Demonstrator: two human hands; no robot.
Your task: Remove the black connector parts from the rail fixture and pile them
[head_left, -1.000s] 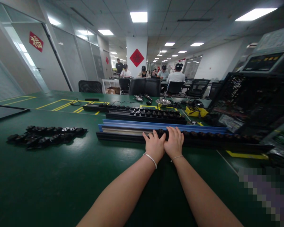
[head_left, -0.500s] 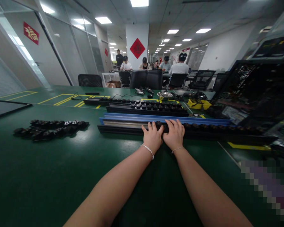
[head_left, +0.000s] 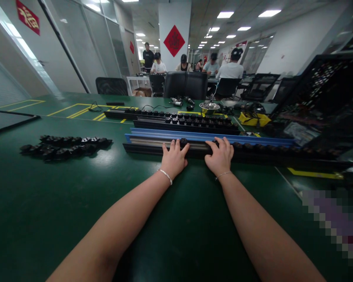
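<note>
A long black rail with a silvery channel lies across the green table in front of me. My left hand is bent over it, with a small black knob-like piece between thumb and index finger. To the right, my right hand lies over the rail at the left end of a row of similar black pieces. Its fingers curl across the top while the thumb is on the near side. A bare stretch of channel shows between both hands. Directly behind runs a blue rail.
Loose black pieces form two strips on the left. More black rails lie beyond the blue one. Farther back are a metal bowl and a yellow bin. A dark-framed panel lies far left; people sit in the background.
My left hand has slid left along the rail with the small black piece, opening a gap between my hands. My right hand has stayed near the row. The camera view has tilted down slightly.
</note>
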